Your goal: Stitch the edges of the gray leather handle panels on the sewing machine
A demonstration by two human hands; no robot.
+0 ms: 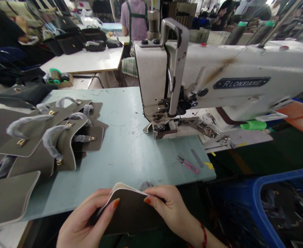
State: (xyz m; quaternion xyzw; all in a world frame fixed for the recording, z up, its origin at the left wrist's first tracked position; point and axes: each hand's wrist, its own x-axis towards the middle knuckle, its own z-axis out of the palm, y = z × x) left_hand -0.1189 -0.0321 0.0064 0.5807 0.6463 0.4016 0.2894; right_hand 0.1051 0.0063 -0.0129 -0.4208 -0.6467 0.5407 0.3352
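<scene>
Between my hands, at the table's front edge, is a dark grey-brown bag panel (133, 210) with a pale edge that bows upward in the middle. My left hand (89, 217) pinches its left side, thumb on the near face and fingers behind. The right side is gripped the same way by my right hand (167, 206). Just behind the panel shows a bit of a plastic-wrapped handle (145, 185). Beyond it stands a white sewing machine (154, 75), its presser foot area (163, 129) over the table. Pink thread snips (189, 164) lie to the right.
Bag panels with plastic-wrapped handles (55, 137) are piled on the left of the pale green table (120, 155). A blue crate (260, 203) holding more pieces stands at lower right. Another person's arm (301, 117) reaches in behind the machine. A person in purple (138, 20) is farther back.
</scene>
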